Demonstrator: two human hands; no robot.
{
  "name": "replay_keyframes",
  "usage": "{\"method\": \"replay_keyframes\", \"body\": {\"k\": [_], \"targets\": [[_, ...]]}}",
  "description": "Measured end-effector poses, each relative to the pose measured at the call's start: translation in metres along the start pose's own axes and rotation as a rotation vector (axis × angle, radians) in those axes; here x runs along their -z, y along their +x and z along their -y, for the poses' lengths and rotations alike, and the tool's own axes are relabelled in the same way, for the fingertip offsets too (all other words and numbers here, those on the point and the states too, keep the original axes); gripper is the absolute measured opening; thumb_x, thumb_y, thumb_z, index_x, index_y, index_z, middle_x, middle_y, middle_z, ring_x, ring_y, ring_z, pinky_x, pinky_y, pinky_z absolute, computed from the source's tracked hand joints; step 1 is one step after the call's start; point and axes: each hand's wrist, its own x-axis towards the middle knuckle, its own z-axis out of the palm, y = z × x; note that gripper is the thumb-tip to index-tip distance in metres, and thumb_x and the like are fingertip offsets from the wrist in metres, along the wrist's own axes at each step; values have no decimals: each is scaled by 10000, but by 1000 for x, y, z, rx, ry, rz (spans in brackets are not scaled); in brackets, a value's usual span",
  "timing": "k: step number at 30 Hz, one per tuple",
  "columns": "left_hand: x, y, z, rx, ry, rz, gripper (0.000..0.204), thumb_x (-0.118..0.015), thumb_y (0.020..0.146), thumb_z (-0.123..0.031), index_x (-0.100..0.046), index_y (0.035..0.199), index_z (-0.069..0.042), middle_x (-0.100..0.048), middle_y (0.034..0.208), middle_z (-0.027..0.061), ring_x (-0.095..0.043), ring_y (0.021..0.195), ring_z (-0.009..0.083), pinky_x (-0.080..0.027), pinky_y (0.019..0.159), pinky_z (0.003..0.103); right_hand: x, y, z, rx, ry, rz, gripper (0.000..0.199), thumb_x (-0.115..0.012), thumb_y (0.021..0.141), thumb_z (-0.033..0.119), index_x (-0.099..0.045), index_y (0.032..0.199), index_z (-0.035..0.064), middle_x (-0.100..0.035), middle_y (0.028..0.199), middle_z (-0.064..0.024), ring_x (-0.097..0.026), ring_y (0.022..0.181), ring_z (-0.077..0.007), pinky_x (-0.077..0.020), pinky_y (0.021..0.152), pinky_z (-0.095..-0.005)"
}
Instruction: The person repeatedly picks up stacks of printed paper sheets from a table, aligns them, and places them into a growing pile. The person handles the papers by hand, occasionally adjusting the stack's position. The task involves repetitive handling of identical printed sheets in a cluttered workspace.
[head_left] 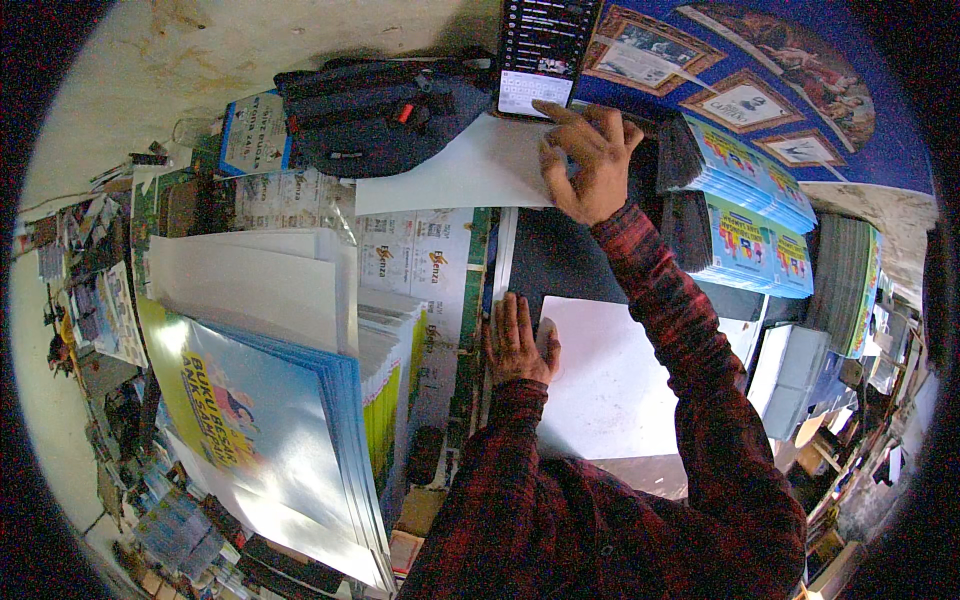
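Note:
A smartphone [545, 50] stands at the far edge of the work surface, its screen lit with a list above a keyboard. My right hand [590, 160] reaches up to it, index finger at the keyboard and the other fingers loosely bent and apart, holding nothing. Lower down, my left hand [517, 345] lies flat with its fingers stretched out, on the dark table surface [570, 260] by its left edge. Just right of its thumb lies a large white sheet [610, 385], partly covered by my right forearm. Another white sheet [450, 170] lies beyond, below the phone.
A dark backpack [375, 115] rests at the back left beside a blue-and-white box [254, 133]. Glossy blue booklets [270, 410] stack at the left. More booklet stacks [755, 240] line the right side, near a grey box [790, 375]. Framed pictures [740, 100] show on the blue backdrop.

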Motion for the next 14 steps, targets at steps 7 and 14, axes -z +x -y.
{"method": "replay_keyframes", "body": {"k": [7, 14], "targets": [[1, 1, -2, 9, -5, 3, 654, -456, 842, -429, -349, 1363, -48, -274, 1456, 87, -266, 1338, 259, -172, 1084, 487, -1, 8, 5, 33, 25, 64, 114, -569, 745, 218, -610, 789, 121, -594, 1197, 25, -458, 991, -249, -263, 859, -419], [-6, 1, -1, -3, -31, -2, 661, -464, 842, -425, -334, 1372, -54, -262, 1460, 114, -253, 1342, 290, -179, 1081, 480, -5, -8, -13, 65, -44, 109, 219, -576, 686, 322, -621, 840, 173, -550, 1256, 43, -446, 1025, -247, -285, 854, -491]]}}
